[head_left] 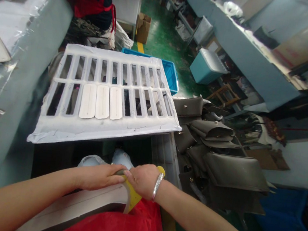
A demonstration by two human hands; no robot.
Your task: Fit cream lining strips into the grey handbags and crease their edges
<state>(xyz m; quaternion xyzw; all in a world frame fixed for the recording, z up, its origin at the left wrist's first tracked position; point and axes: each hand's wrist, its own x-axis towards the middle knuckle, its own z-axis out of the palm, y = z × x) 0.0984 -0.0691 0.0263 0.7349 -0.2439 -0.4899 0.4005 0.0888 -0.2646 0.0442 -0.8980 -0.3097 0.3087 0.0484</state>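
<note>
My left hand (97, 176) is closed at the edge of a long white and dark piece (85, 206) lying across my lap, its fingertips meeting my other hand. My right hand (143, 179), with a silver bracelet at the wrist, is closed on a yellow tool (134, 198) whose rounded end shows beyond the knuckles. Beyond both hands, a white slotted rack (85, 131) carries three white rounded strips (102, 102) side by side in its near row.
Dark bags (233, 171) are piled to the right. Behind the rack stands a blue crate (170, 73). A person in a red apron (86, 0) is at the upper left, beside a covered table (38, 54). A teal box (208, 66) sits on the green floor.
</note>
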